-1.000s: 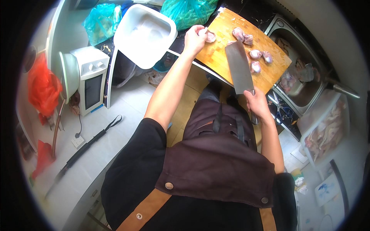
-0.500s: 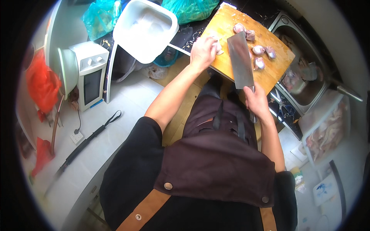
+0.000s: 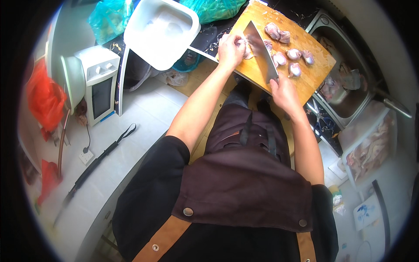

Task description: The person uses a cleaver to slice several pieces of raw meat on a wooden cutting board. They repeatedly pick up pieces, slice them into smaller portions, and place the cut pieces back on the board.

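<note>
On the wooden cutting board (image 3: 301, 83), my left hand (image 3: 231, 52) has its fingers curled on a small pale piece of raw meat (image 3: 248, 51) near the board's left edge. My right hand (image 3: 286, 92) grips the handle of a broad cleaver (image 3: 261, 52). Its blade slants up and to the left, tilted, close beside the held piece; whether the two touch I cannot tell. Several pinkish, skin-covered meat chunks (image 3: 294, 70) lie to the right of the blade, and part of one is hidden behind it.
A white basin (image 3: 162, 39) stands on the left, between green plastic bags (image 3: 214, 9). To the board's right is a steel sink (image 3: 349, 111) with meat in it, then scissors (image 3: 321, 120) and a clear tub of raw meat (image 3: 371, 146). A white oven (image 3: 102, 94) sits far left.
The cleaver has swung left toward my left hand, its blade turning from broad side up to a steeper tilt. My right hand has moved slightly up, uncovering more chunks. My left hand stays at the piece.
</note>
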Demonstrator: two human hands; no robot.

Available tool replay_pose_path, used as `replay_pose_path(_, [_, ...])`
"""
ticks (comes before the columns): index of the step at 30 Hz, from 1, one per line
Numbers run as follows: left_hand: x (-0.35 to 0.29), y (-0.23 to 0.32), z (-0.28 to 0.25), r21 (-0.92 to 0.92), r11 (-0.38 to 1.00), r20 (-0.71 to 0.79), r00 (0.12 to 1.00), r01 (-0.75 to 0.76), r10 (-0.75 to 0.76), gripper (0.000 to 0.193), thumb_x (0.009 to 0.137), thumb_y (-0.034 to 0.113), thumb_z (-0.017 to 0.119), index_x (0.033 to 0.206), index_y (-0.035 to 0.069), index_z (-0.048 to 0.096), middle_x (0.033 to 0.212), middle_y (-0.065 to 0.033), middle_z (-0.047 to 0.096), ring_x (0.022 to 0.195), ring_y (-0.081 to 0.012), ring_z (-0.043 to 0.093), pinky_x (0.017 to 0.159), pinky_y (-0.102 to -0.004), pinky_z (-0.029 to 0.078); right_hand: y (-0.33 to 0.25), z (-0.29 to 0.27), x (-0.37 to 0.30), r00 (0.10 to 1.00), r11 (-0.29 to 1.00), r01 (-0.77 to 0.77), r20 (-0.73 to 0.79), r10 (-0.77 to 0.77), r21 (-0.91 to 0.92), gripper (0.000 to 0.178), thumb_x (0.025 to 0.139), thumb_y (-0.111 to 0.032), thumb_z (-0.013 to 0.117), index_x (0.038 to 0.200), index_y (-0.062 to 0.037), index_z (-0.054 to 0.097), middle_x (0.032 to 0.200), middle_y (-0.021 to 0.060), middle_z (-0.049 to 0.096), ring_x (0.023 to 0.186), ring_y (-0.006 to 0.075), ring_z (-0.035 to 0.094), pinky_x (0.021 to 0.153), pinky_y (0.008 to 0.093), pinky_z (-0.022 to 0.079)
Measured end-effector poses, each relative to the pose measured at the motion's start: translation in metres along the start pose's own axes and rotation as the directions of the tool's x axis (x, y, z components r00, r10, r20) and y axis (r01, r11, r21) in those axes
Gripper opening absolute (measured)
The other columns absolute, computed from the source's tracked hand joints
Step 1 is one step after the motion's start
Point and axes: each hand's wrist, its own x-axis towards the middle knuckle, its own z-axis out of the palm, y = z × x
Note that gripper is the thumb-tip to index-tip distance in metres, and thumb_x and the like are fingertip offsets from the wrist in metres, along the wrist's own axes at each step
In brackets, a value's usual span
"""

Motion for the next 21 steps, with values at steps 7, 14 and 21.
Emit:
replay_pose_path(7, [-0.002,0.003,-0.004,-0.051,0.998,0.026,0.999,0.025,-0.023,0.019,0.083,0.017,0.076,0.097,0.005,0.072,0.097,-0.0148,0.065,0.096,-0.0350,0.064,0.086,-0.0441,0.052,-0.019,0.003,0.001,1.000,1.000,0.004,-0.006,-0.004,0.016,0.028,0.097,-0.016,0.060,0.115,0.0064,0.061,0.097,0.0336,0.067,0.096,0.0517,0.065,0.085,0.0559,0.050])
replay_pose_path(14, [-0.001,-0.003,-0.004,-0.109,0.994,0.062,0.998,0.018,-0.011,0.017,0.085,0.016,0.077,0.096,0.005,0.070,0.096,-0.0141,0.065,0.094,-0.0348,0.063,0.085,-0.0444,0.052,-0.003,0.005,0.006,0.999,0.997,-0.033,0.007,0.033,0.068,0.029,0.098,-0.017,0.059,0.115,0.0062,0.060,0.101,0.0340,0.068,0.100,0.0516,0.065,0.087,0.0545,0.051])
replay_pose_path(21, [-0.004,-0.005,0.000,-0.084,0.995,0.031,0.998,-0.048,0.051,0.020,0.085,0.017,0.077,0.098,0.005,0.067,0.100,-0.0146,0.063,0.098,-0.0358,0.061,0.089,-0.0449,0.051,0.009,0.016,0.014,0.998,0.998,-0.038,-0.044,0.040,0.041,0.028,0.098,-0.017,0.062,0.113,0.0062,0.061,0.096,0.0316,0.068,0.096,0.0504,0.065,0.081,0.0517,0.052])
